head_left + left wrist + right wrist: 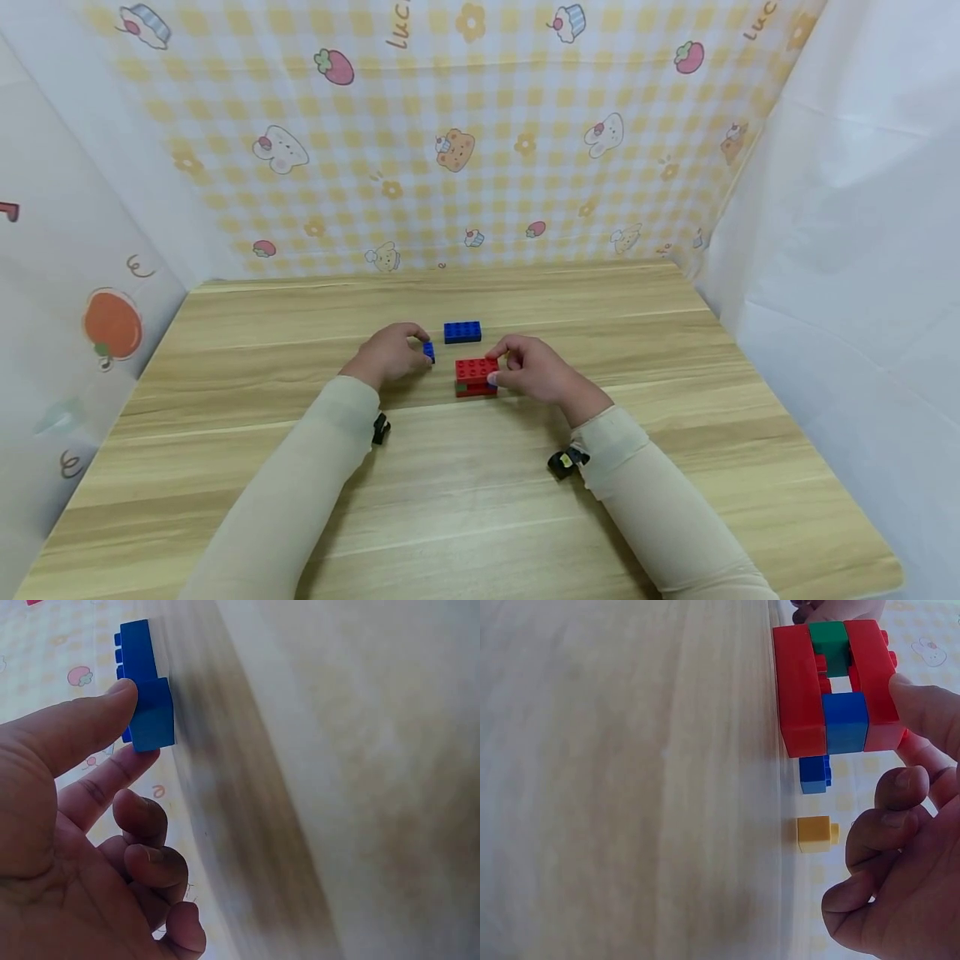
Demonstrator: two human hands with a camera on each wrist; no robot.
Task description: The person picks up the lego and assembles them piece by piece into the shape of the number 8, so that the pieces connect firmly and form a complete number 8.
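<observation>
My left hand [393, 354] pinches a small blue toy brick [154, 716] between thumb and index finger, its other fingers curled loosely. To its right stands a block stack [471, 387]: a red studded brick [871, 675] above and another red brick [799, 690] below. A green brick [829, 649] and a blue brick [846, 724] sit between them at opposite ends, with a gap in the middle. At the stack's right end, my right hand [536, 371] holds the upper red brick with thumb and index finger.
A longer blue brick [462, 332] lies on the wooden table [465, 500] behind the stack. In the right wrist view a small yellow brick [814, 834] rests beyond the right hand. A patterned cloth [487, 100] hangs along the table's back edge.
</observation>
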